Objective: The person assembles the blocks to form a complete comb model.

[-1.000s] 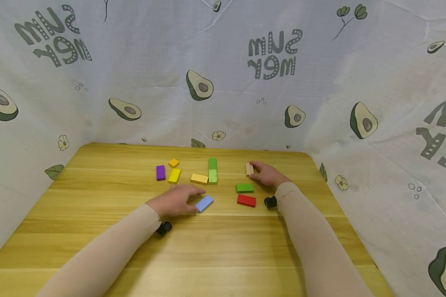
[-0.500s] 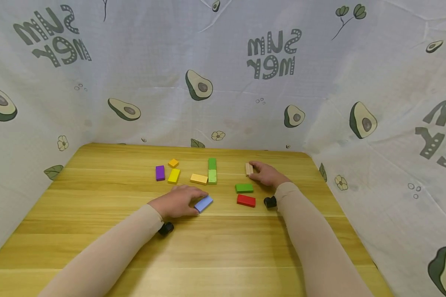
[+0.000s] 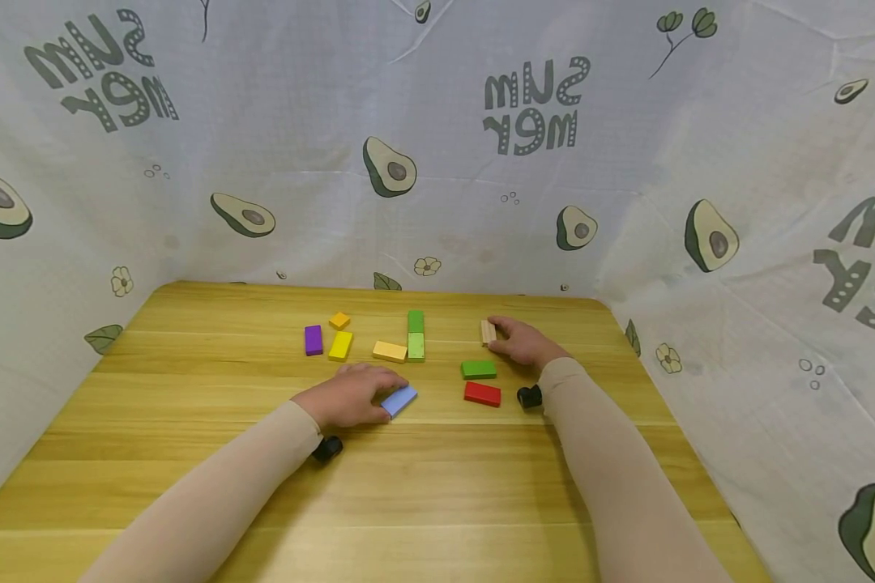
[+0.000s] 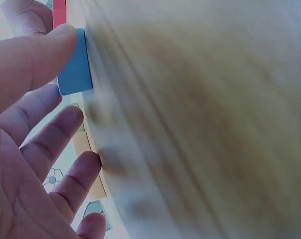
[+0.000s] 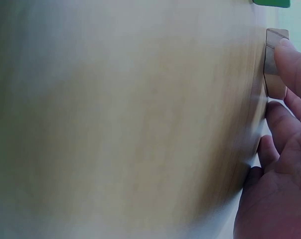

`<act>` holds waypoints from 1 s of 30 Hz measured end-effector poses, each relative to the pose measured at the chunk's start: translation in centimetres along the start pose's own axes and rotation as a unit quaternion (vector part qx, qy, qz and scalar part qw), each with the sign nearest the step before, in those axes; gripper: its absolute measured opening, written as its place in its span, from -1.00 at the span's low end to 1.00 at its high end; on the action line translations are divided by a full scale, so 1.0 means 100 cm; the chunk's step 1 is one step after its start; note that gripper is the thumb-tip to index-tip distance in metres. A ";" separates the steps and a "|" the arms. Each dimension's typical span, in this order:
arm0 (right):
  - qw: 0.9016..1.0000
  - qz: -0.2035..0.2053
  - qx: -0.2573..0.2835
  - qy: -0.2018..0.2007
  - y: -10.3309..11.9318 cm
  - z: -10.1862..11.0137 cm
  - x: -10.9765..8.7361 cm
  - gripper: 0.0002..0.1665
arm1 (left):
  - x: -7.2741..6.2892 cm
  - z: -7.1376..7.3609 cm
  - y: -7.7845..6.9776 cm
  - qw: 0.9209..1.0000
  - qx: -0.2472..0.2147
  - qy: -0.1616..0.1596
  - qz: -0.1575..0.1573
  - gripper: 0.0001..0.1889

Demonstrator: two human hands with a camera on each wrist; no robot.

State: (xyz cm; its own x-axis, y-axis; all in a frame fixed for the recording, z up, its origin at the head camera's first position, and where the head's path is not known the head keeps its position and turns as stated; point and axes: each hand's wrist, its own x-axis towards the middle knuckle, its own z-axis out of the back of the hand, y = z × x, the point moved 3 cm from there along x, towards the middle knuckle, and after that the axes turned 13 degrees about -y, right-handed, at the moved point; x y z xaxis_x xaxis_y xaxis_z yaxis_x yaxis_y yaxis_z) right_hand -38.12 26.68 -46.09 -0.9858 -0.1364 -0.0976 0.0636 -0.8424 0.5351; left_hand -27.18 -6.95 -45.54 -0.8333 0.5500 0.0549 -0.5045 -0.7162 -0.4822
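Observation:
My left hand (image 3: 353, 394) pinches a light blue block (image 3: 399, 400) by its ends, thumb at the near side and index finger at the far side. The left wrist view shows the thumb against the blue block (image 4: 75, 64), the other fingers spread beside it. Further back on the right, my right hand (image 3: 527, 342) pinches a plain wooden block (image 3: 488, 333). In the right wrist view the thumb lies on that wooden block (image 5: 276, 64). Both blocks rest on the table. Between the hands lie a green block (image 3: 478, 370) and a red block (image 3: 483, 394).
At the back left lie a purple block (image 3: 313, 340), a yellow block (image 3: 340, 346) and a small orange block (image 3: 339, 321). A pale orange block (image 3: 390, 351) touches a light green block (image 3: 416, 347), with a green block (image 3: 416, 321) behind it. Printed cloth (image 3: 306, 97) surrounds the wooden table (image 3: 437, 494).
My left hand has shifted slightly right and closed its fingers in on the blue block. The right hand stays at the wooden block.

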 end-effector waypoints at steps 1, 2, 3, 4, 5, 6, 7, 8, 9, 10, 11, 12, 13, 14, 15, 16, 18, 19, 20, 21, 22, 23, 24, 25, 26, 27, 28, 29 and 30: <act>1.000 0.000 0.000 0.000 0.000 0.000 0.000 -0.18 | 0.000 0.000 0.000 1.000 0.000 -0.001 0.001 -0.39; 1.000 0.003 -0.003 0.000 0.000 0.000 0.001 -0.17 | 0.000 0.000 0.000 1.000 -0.002 -0.001 0.002 -0.39; 1.000 0.004 -0.004 0.000 -0.001 0.000 0.001 -0.18 | 0.001 -0.001 0.000 1.000 -0.003 -0.002 0.003 -0.39; 1.000 0.004 -0.003 -0.001 -0.001 0.000 0.001 -0.18 | 0.001 -0.001 0.000 1.000 -0.004 -0.003 0.003 -0.39; 1.000 0.003 -0.002 -0.001 -0.002 0.000 0.001 -0.18 | 0.001 -0.001 0.000 1.000 -0.005 -0.004 0.003 -0.39; 1.000 0.003 0.000 -0.002 -0.002 -0.001 0.001 -0.18 | 0.001 -0.002 0.000 1.000 -0.006 -0.006 0.004 -0.39; 1.000 0.004 0.000 -0.002 -0.002 -0.001 0.001 -0.18 | 0.002 -0.002 0.000 1.000 -0.008 -0.007 0.005 -0.40; 1.000 0.004 -0.001 -0.002 -0.002 -0.001 0.001 -0.18 | 0.002 -0.002 -0.001 1.000 -0.010 -0.009 0.005 -0.40; 1.000 0.004 0.002 -0.002 -0.003 -0.002 0.001 -0.18 | 0.002 -0.003 -0.001 1.000 -0.011 -0.011 0.005 -0.40; 1.000 0.004 0.002 -0.002 -0.003 -0.002 0.000 -0.18 | 0.002 -0.002 -0.002 1.000 -0.013 -0.013 0.005 -0.41; 1.000 0.004 0.003 -0.002 -0.003 -0.002 0.000 -0.18 | 0.002 -0.002 -0.002 1.000 -0.016 -0.014 0.005 -0.41; 1.000 0.004 0.004 -0.002 -0.003 -0.002 0.000 -0.18 | 0.002 -0.002 -0.003 1.000 -0.018 -0.016 0.005 -0.41; 1.000 0.003 0.003 -0.002 -0.003 -0.003 0.000 -0.18 | 0.002 -0.002 -0.004 1.000 -0.020 -0.017 0.005 -0.41; 1.000 0.003 0.004 -0.001 -0.003 -0.003 0.000 -0.18 | 0.002 -0.002 -0.004 1.000 -0.021 -0.018 0.004 -0.41; 1.000 0.002 0.004 -0.001 -0.004 -0.003 0.000 -0.18 | 0.003 -0.003 -0.005 1.000 -0.021 -0.020 0.004 -0.41; 1.000 0.002 0.004 -0.001 -0.004 -0.003 0.000 -0.18 | 0.003 -0.003 -0.005 1.000 -0.023 -0.021 0.003 -0.41; 1.000 0.001 0.004 0.000 -0.004 -0.003 0.000 -0.17 | 0.004 -0.003 -0.006 0.999 -0.025 -0.024 0.002 -0.41; 1.000 0.001 0.004 0.000 -0.004 -0.003 0.001 -0.17 | 0.004 -0.004 -0.006 0.999 -0.026 -0.025 0.003 -0.41; 1.000 0.002 0.003 0.000 -0.004 -0.002 0.001 -0.17 | 0.005 -0.004 -0.006 0.999 -0.028 -0.026 0.003 -0.41; 1.000 0.002 0.002 0.001 -0.004 -0.002 0.001 -0.17 | 0.005 -0.004 -0.007 0.999 -0.029 -0.027 0.003 -0.40; 1.000 0.000 0.003 -0.001 -0.004 -0.003 0.001 -0.17 | 0.005 -0.004 -0.007 0.999 -0.030 -0.027 0.004 -0.40; 1.000 0.001 0.001 -0.001 -0.005 -0.003 0.002 -0.16 | 0.005 -0.004 -0.007 0.999 -0.030 -0.026 0.005 -0.39; 1.000 0.000 0.000 0.000 -0.005 -0.003 0.002 -0.16 | 0.005 -0.004 -0.007 0.999 -0.030 -0.025 0.006 -0.39; 1.000 0.000 -0.002 0.000 -0.005 -0.003 0.003 -0.16 | 0.006 -0.004 -0.008 0.999 -0.030 -0.025 0.006 -0.39; 1.000 0.000 -0.004 0.000 -0.005 -0.003 0.003 -0.16 | 0.006 -0.005 -0.008 0.999 -0.030 -0.024 0.007 -0.38; 1.000 -0.001 -0.004 0.000 -0.006 -0.003 0.003 -0.16 | 0.006 -0.005 -0.008 0.999 -0.030 -0.023 0.007 -0.39; 1.000 -0.002 -0.004 0.000 -0.006 -0.003 0.004 -0.16 | 0.006 -0.006 -0.008 0.999 -0.030 -0.022 0.008 -0.39; 1.000 -0.001 -0.006 0.001 -0.006 -0.003 0.004 -0.16 | 0.007 -0.006 -0.008 0.999 -0.030 -0.022 0.007 -0.39; 1.000 -0.002 -0.006 0.001 -0.006 -0.003 0.004 -0.16 | 0.007 -0.007 -0.008 0.999 -0.030 -0.021 0.006 -0.40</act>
State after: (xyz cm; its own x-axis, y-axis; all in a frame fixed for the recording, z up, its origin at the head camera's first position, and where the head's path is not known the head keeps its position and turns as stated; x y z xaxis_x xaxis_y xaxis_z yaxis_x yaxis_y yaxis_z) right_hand -38.51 26.98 -46.72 -0.9857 -0.1339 -0.1024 0.0608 -0.8488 0.5251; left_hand -27.20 -5.67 -45.74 -0.8486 0.5223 0.0842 -0.4808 -0.6948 -0.5349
